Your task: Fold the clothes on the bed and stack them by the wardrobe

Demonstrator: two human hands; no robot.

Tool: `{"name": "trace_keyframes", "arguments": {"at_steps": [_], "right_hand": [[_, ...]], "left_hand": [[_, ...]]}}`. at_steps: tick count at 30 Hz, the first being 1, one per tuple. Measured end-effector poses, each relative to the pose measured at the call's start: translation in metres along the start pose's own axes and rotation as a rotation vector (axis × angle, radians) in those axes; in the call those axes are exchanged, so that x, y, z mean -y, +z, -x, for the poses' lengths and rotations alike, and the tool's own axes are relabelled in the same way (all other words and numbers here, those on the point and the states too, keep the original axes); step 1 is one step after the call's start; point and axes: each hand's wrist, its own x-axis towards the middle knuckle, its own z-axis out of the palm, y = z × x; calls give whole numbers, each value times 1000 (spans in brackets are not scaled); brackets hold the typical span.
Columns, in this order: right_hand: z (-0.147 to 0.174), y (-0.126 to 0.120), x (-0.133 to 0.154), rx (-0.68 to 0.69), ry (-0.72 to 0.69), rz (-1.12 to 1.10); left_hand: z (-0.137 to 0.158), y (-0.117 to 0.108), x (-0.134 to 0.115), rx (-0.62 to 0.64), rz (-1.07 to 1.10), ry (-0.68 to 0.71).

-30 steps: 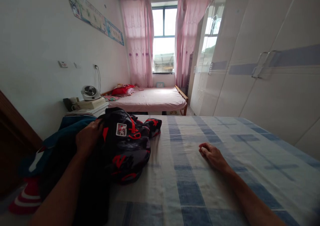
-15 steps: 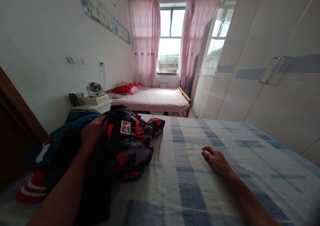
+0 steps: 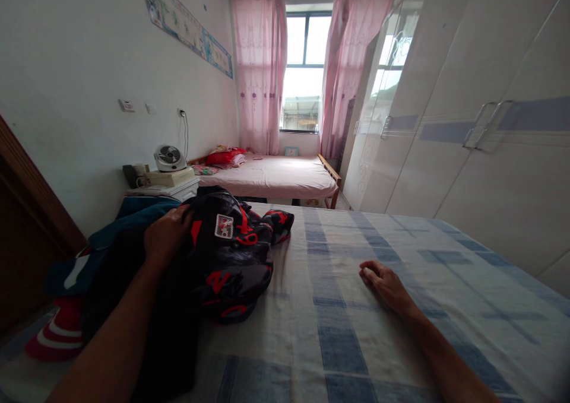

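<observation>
On the left part of the bed lies a crumpled black jacket [image 3: 236, 260] with red lettering and a white rectangular patch. My left hand [image 3: 167, 237] is closed on the jacket's upper left edge, its fingertips partly hidden in the cloth. Under and beside that arm are plain black cloth [image 3: 171, 338], a teal garment [image 3: 133, 213] with a white stripe, and a red garment [image 3: 57, 335] with white stripes. My right hand [image 3: 385, 284] rests on the blue and white checked bedsheet [image 3: 338, 343], apart from the clothes. Its fingers are curled together with nothing in them.
Beyond the bed stands a second bed [image 3: 276, 174] with a pink sheet and red bedding. A small fan [image 3: 170, 158] sits on a box upon the white nightstand [image 3: 189, 189] at left. A white wardrobe [image 3: 445, 171] runs along the right side.
Nearly everything stays still. The jacket's upper edge by my left hand has shifted very slightly; both hands keep their places.
</observation>
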Motion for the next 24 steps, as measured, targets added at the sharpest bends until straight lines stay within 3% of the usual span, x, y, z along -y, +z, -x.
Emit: {"name": "trace_keyframes", "arguments": {"at_steps": [19, 24], "right_hand": [[0, -1, 2, -1, 2, -7], [1, -2, 3, -9, -9, -25]], "left_hand": [[1, -1, 1, 2, 28, 18], [-3, 6, 1, -25, 16, -47]]}}
